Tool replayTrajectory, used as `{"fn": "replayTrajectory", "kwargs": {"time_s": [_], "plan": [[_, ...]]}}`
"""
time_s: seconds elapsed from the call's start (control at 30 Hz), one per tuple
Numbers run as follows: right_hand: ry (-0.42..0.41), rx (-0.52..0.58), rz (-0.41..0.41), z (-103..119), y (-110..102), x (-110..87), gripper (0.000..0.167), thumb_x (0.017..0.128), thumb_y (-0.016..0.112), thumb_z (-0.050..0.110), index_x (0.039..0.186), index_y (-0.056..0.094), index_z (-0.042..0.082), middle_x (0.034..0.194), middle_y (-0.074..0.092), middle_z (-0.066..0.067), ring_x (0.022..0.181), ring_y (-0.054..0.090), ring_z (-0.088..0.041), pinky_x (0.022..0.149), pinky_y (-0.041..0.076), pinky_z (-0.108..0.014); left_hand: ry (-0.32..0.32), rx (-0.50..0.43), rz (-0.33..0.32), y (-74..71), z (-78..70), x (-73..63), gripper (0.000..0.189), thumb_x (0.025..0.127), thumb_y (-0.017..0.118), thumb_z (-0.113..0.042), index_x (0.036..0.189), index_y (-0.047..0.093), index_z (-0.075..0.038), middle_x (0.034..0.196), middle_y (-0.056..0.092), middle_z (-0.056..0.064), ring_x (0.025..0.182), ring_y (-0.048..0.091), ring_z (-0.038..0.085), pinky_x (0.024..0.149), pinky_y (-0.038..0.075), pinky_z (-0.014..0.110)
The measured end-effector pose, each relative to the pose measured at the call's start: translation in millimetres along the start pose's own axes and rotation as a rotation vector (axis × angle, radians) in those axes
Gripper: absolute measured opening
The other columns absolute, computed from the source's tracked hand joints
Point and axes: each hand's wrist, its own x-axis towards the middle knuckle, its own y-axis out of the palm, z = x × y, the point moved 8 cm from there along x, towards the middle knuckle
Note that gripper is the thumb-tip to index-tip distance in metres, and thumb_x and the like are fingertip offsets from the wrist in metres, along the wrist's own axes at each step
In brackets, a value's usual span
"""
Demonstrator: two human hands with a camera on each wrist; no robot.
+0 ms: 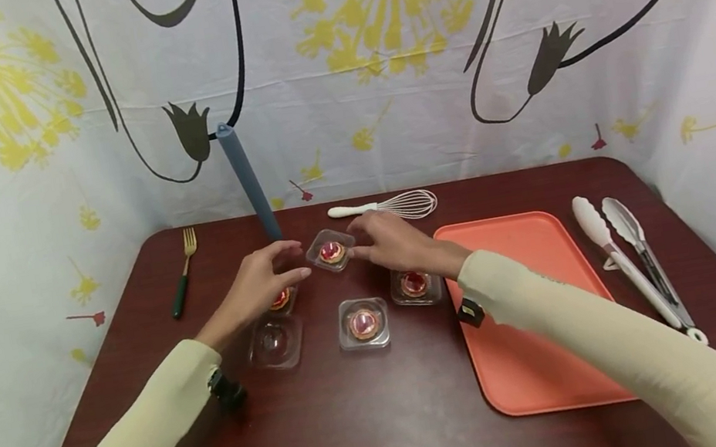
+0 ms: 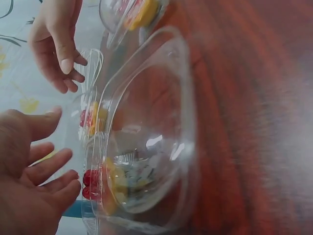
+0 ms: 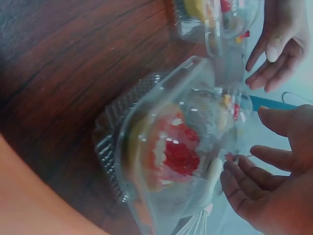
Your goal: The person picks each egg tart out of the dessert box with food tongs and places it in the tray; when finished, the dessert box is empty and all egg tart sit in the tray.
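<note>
A clear plastic container with a red-topped fruit tart stands at the back, between my two hands. My left hand hovers left of it with fingers spread and holds nothing. Close to its right side is my right hand, fingers loosely bent; whether the fingertips touch the plastic I cannot tell. Below my left hand lies an opened container, its clear lid toward the front and a tart partly hidden behind. Another boxed tart sits at front centre. One more boxed tart is under my right wrist.
An orange tray lies at right, partly under my right forearm. Beyond it are white-tipped tongs and another pair. A whisk and a blue rolled item are at the back, a green-handled fork at left.
</note>
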Motion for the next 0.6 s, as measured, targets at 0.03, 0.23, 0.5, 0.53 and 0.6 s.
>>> {"fn": "replayTrajectory", "kwargs": {"time_s": [0.03,0.23,0.5,0.53,0.6], "plan": [[0.003,-0.012,0.007,-1,2,0.8,0.044,0.102,0.081,0.023,0.134,0.073,-0.006,0.130,0.075,-0.019,0.126,0.068,-0.034,0.111,0.052,-0.049,0.000,-0.003,0.016,1.8,0.2,3.7,0.054,0.102,0.083,-0.018,0.149,0.065,0.002,0.143,0.071,0.020,0.136,0.067,0.037,0.111,0.055,0.055],[0.019,-0.022,0.059,-25,24,12.5,0.059,0.104,0.078,0.040,0.144,0.066,-0.003,0.141,0.067,-0.019,0.134,0.060,-0.032,0.115,0.049,-0.049,0.013,0.024,0.065,11.1,-0.3,21.8,0.055,0.102,0.082,-0.015,0.150,0.062,0.005,0.135,0.075,0.021,0.130,0.070,0.037,0.110,0.056,0.055],[0.024,-0.082,0.030,-54,43,34.1,0.065,0.104,0.076,0.046,0.148,0.064,0.000,0.143,0.066,-0.019,0.132,0.062,-0.031,0.109,0.052,-0.051,0.008,0.060,0.079,16.7,-0.6,31.0,0.055,0.102,0.082,-0.018,0.149,0.063,0.005,0.134,0.075,0.022,0.129,0.070,0.037,0.112,0.054,0.054],[0.022,-0.079,0.027,-59,47,37.2,0.065,0.104,0.076,0.049,0.147,0.065,0.001,0.141,0.067,-0.017,0.128,0.063,-0.030,0.107,0.052,-0.050,0.006,0.061,0.079,17.0,-0.2,31.1,0.055,0.102,0.081,-0.018,0.148,0.063,0.005,0.132,0.076,0.021,0.128,0.071,0.037,0.111,0.055,0.054],[0.023,-0.072,0.035,-69,53,43.2,0.066,0.103,0.074,0.052,0.147,0.066,0.004,0.139,0.068,-0.015,0.125,0.064,-0.028,0.105,0.052,-0.050,0.006,0.067,0.080,17.3,-0.1,30.5,0.053,0.103,0.081,-0.017,0.147,0.064,0.005,0.128,0.078,0.019,0.124,0.073,0.035,0.109,0.056,0.053]]}}
